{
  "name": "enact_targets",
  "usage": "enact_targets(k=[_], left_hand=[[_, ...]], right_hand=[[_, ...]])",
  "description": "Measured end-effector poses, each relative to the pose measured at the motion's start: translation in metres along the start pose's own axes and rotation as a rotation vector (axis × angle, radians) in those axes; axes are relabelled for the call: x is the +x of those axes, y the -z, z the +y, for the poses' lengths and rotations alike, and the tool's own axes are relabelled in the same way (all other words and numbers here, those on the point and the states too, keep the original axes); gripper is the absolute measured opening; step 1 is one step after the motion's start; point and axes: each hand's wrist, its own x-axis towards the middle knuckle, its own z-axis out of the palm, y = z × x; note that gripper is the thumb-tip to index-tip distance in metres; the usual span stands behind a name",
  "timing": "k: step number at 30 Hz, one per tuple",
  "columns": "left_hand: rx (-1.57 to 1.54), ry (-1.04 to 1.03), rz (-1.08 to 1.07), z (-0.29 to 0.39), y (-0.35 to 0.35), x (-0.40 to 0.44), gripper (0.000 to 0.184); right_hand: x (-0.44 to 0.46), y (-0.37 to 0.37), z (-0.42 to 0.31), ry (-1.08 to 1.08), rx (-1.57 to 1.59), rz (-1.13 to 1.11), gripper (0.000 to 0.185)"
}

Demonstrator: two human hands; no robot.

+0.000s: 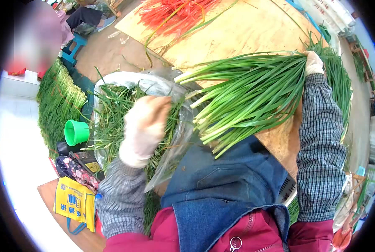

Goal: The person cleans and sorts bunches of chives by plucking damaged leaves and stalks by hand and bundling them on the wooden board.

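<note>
A fanned bunch of long green stalks (246,92) with pale ends pointing left lies across the board's edge and over my lap. My right hand (314,64), in a pale glove, is closed round its leafy end. Blurred by motion, my left hand (147,124) is above a plastic-lined container (120,77) of loose green leaves (112,105); its fingers are too smeared to read. More green stalks (340,84) stand beyond my right hand.
Red strips (175,14) lie on the wooden board (233,33). At left are a stacked heap of stalks (61,101), a green cup (76,132), a yellow bag (74,201) and a blue stool (73,47). A person (86,19) sits at the upper left.
</note>
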Motion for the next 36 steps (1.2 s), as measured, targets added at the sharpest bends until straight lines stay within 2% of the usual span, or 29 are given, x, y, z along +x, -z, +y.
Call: enact_targets(k=[1,3,4,5,7,9,11,12,13,14,17,19,21,23,26,28,30,31,32,33,34,35,36], left_hand=[[0.126,0.080,-0.097,0.016,-0.013,0.014,0.014],[0.229,0.090,-0.244,0.025,-0.040,0.033,0.014],[0.029,0.134,-0.231,0.014,-0.057,0.032,0.013],[-0.171,0.180,-0.216,0.009,-0.066,0.033,0.013],[-0.105,0.025,-0.137,0.004,-0.051,0.022,0.011],[-0.054,0.113,-0.136,-0.006,-0.022,-0.001,0.007],[0.192,0.328,-0.348,-0.035,0.024,-0.029,0.009],[0.602,0.358,-0.530,-0.063,0.045,-0.049,0.012],[0.891,0.368,-0.590,-0.098,0.062,-0.076,0.012],[1.151,0.526,-0.791,-0.082,0.069,-0.063,0.011],[0.698,0.157,-0.250,-0.056,0.048,-0.023,0.011],[0.345,0.030,-0.097,-0.027,0.017,0.021,0.015],[0.317,-0.134,0.025,-0.019,-0.018,0.059,0.019],[0.245,-0.124,-0.240,-0.019,-0.043,0.089,0.015],[0.397,-0.179,-0.286,-0.022,-0.060,0.095,0.010],[0.503,-0.147,-0.254,-0.029,-0.046,0.070,0.011],[0.404,-0.275,-0.035,-0.064,0.002,0.028,0.007],[0.428,-0.079,-0.122,-0.078,0.036,0.004,0.006],[0.581,0.136,-0.240,-0.088,0.069,-0.023,0.005],[0.798,0.230,-0.338,-0.104,0.095,-0.055,0.005],[0.961,0.408,-0.519,-0.125,0.116,-0.085,0.005],[1.115,0.591,-0.700,-0.137,0.127,-0.103,0.005],[0.949,0.496,-0.578,-0.130,0.122,-0.103,0.007]], right_hand=[[0.007,0.000,0.007,0.054,-0.014,0.020,0.034],[-0.007,-0.003,-0.001,-0.078,0.186,0.064,0.033],[-0.014,-0.004,-0.005,-0.144,0.286,0.084,0.033],[-0.014,-0.003,-0.005,-0.111,0.242,0.059,0.033],[-0.016,0.001,-0.004,-0.051,0.158,0.010,0.033],[-0.030,0.001,-0.012,-0.096,0.242,0.045,0.033],[-0.035,0.000,-0.012,-0.122,0.330,0.062,0.033],[-0.036,0.000,-0.010,-0.122,0.374,0.061,0.033],[-0.036,-0.001,-0.010,-0.120,0.420,0.058,0.034],[-0.024,-0.001,-0.005,-0.097,0.301,0.026,0.034],[-0.024,-0.003,-0.005,-0.109,0.309,0.061,0.036],[-0.015,-0.003,0.000,-0.052,0.292,0.077,0.030],[-0.017,-0.005,-0.002,-0.078,0.295,0.107,0.028],[-0.026,-0.002,-0.005,-0.077,0.314,0.086,0.027],[-0.028,-0.006,-0.006,-0.084,0.251,0.101,0.031],[-0.028,-0.007,-0.008,-0.046,0.084,0.099,0.035],[-0.040,0.002,-0.019,-0.006,-0.096,0.017,0.041],[-0.038,0.000,-0.015,0.005,-0.017,0.071,0.037],[-0.026,-0.002,-0.006,0.006,-0.006,0.040,0.035],[-0.017,-0.004,0.001,0.012,0.005,0.006,0.033],[-0.026,-0.004,-0.007,-0.043,0.145,0.023,0.030],[-0.018,-0.005,0.001,0.044,0.111,0.017,0.031],[-0.002,-0.005,0.015,0.134,0.075,0.012,0.031]])
